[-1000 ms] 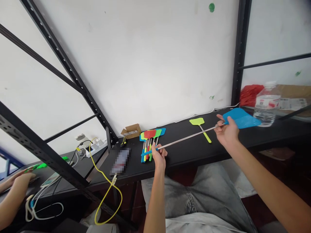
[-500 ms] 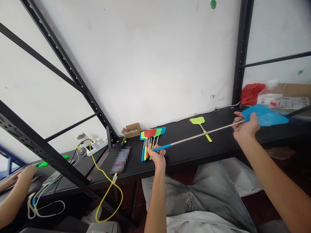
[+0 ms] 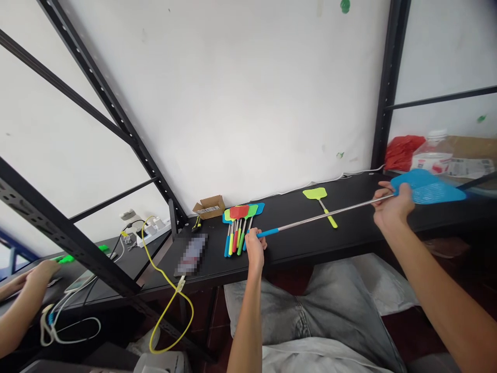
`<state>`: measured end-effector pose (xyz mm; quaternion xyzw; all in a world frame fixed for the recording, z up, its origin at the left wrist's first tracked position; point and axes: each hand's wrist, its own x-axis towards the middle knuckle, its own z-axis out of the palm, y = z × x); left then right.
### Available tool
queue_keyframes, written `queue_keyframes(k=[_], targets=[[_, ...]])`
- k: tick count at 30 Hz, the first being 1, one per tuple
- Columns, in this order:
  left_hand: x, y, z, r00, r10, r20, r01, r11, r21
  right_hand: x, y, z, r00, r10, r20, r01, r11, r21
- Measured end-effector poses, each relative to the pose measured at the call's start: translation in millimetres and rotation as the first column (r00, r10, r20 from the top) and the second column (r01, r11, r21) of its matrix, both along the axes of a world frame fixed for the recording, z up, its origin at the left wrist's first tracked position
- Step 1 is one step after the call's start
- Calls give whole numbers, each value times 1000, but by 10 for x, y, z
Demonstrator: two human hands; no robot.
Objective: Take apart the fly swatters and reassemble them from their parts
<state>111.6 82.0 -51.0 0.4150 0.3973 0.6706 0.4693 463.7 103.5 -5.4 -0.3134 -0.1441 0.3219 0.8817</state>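
Observation:
A blue fly swatter [image 3: 334,211] with a long extended metal rod is held across my front, above the black table. My left hand [image 3: 255,245] is closed round its blue handle. At the other end my right hand [image 3: 394,204] grips the rod just below the flat blue head [image 3: 435,189]. Behind my left hand lies a row of several short swatters, with a red swatter head [image 3: 239,211] and a green swatter head [image 3: 252,210] on top. Alone beyond the rod rests a yellow-green swatter [image 3: 316,194], its handle pointing towards me.
On the black table [image 3: 287,248] are a blurred-out phone-like object [image 3: 193,254], a small cardboard box [image 3: 209,207] and a yellow cable [image 3: 157,269]. Black rack posts [image 3: 390,77] flank me. At left are a power strip [image 3: 153,233] and another person's hands [image 3: 41,274]. A plastic bottle [image 3: 433,153] stands right.
My left hand has shifted slightly right and up along with the blue handle. The right hand still grips near the swatter head, and the view has moved a little.

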Motion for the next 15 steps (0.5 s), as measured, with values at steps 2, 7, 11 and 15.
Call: queue_keyframes(k=[2,7,11,15], targets=[[2,1,-17,996,-34,-83,35,999,17,-100,3,7,999,-4,36,3,999,35],[5,6,-65,973,-71,-218,78,997,25,-535,39,-23,993,49,109,-53,998,34],[-2,8,-61,959,-100,-266,108,994,18,-802,58,-91,979,118,165,-124,992,30],[19,-25,-7,958,-113,-262,112,993,-19,-876,35,-126,973,132,188,-144,988,50]])
